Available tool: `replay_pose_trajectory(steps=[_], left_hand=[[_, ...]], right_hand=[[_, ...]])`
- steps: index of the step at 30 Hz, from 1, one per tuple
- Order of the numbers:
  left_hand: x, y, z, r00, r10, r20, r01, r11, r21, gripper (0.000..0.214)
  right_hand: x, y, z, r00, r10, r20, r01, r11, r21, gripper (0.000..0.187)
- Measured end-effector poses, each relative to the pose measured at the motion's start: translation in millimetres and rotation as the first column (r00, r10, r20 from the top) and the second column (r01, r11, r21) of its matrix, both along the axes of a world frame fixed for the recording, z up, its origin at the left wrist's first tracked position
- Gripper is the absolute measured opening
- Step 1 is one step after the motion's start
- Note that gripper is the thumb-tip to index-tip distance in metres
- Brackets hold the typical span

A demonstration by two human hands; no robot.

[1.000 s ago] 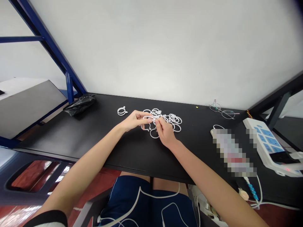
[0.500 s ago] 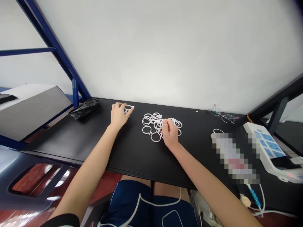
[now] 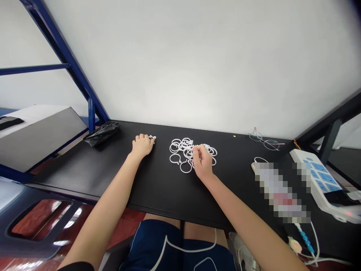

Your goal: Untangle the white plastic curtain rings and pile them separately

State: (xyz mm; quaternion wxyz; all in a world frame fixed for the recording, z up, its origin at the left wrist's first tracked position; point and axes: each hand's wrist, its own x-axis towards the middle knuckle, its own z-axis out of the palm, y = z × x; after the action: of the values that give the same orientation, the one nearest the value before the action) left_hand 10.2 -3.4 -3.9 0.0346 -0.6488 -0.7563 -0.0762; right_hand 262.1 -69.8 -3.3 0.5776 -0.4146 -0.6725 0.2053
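Several thin white rings with small knobbed ends, which look like plastic curtain rings [image 3: 175, 158], lie in a loose pile on the black table [image 3: 163, 184]. Over the pile, my right hand [image 3: 203, 161] is closed in a pinch; its fingertips are among the rings, and what they grip is hidden. To the left of the pile, my left hand [image 3: 143, 145] is palm down close to the tabletop. Its fingers are bent over a white ring [image 3: 152, 137], part of which shows past the thumb and fingertips.
A crumpled black plastic bag [image 3: 102, 134] lies at the table's back left. On the right are eyeglasses [image 3: 263, 141], a blurred-out phone-like object [image 3: 279, 192] with a cable, and a white power strip [image 3: 318, 177]. A white wall [image 3: 197, 67] rises behind the table.
My left hand has come down to the tabletop with the white ring, its fingers now flatter over it. The right hand stays at the pile in nearly the same pinch. The view has tilted slightly.
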Motion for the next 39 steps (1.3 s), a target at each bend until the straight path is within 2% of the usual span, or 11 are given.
replay_pose_trajectory(steps=[6,8,10,13,15,17,20,25,33,39], left_hand=[[2,-1,0.0,0.998,0.01,0.058,-0.01,1.0,0.003,0.043],[3,-1,1.4,0.997,0.013,0.08,-0.017,0.999,0.051,0.044],[5,-1,4.1,0.993,-0.024,0.114,0.006,0.988,0.157,0.046],[11,-2,10.0,0.943,-0.255,0.214,0.172,0.924,0.341,0.04],[17,-5,13.6,0.844,-0.459,0.278,0.332,0.853,0.403,0.032],[24,-8,15.1,0.729,-0.602,0.326,0.47,0.786,0.401,0.026],[32,-12,13.1,0.623,-0.693,0.362,0.603,0.721,0.342,0.02],[35,-11,8.4,0.6,-0.727,0.334,0.679,0.684,0.268,0.017],[34,-12,8.9,0.627,-0.699,0.345,0.659,0.712,0.244,0.019],[34,-12,7.9,0.626,-0.698,0.347,0.655,0.713,0.25,0.022]], right_hand=[[0,0,0.6,1.0,0.005,-0.001,-0.005,1.0,-0.009,0.032],[0,0,0.4,1.0,0.006,0.003,-0.006,1.0,-0.018,0.031],[0,0,0.0,1.0,0.005,0.002,-0.005,1.0,-0.021,0.031],[0,0,-0.4,1.0,0.011,-0.005,-0.011,1.0,-0.029,0.032],[0,0,-0.6,1.0,0.015,-0.01,-0.015,0.999,-0.035,0.032],[0,0,-0.7,1.0,0.016,-0.012,-0.016,0.999,-0.039,0.032],[0,0,-0.8,1.0,0.011,-0.01,-0.011,0.999,-0.038,0.032],[0,0,-0.8,1.0,0.016,-0.02,-0.017,0.999,-0.029,0.032],[-2,0,-0.4,1.0,0.003,-0.008,-0.003,0.999,-0.037,0.034],[-1,0,-0.1,1.0,0.01,0.0,-0.01,0.999,-0.033,0.033]])
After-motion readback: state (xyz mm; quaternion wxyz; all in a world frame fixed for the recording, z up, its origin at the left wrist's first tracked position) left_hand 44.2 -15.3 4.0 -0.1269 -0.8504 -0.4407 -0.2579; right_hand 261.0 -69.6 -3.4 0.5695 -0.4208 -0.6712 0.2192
